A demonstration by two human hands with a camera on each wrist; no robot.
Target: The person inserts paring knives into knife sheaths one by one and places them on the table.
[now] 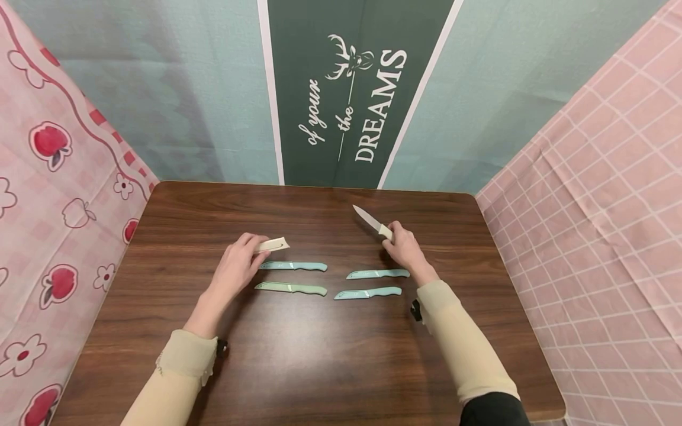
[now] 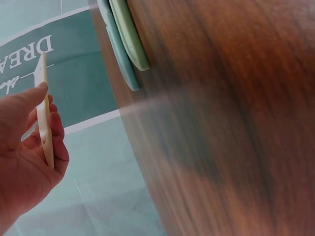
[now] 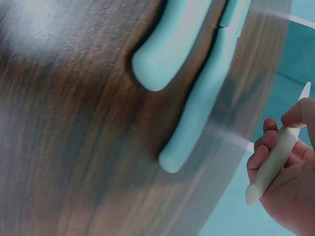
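Observation:
In the head view my left hand (image 1: 236,264) grips a cream knife sheath (image 1: 274,244) above the left side of the table, its open end pointing right. The left wrist view shows thumb and fingers wrapped about this sheath (image 2: 44,123). My right hand (image 1: 406,247) holds a knife by its cream handle (image 1: 386,232), the bare blade (image 1: 366,218) pointing up and left, away from the sheath. Fingers curl round that handle (image 3: 275,160) in the right wrist view.
Below the left hand lie a sheathed blue knife (image 1: 295,266) and a sheathed green knife (image 1: 293,289). Two sheathed blue knives, an upper one (image 1: 378,274) and a lower one (image 1: 367,293), lie near the right hand. Fabric hangs around the brown wooden table (image 1: 298,367).

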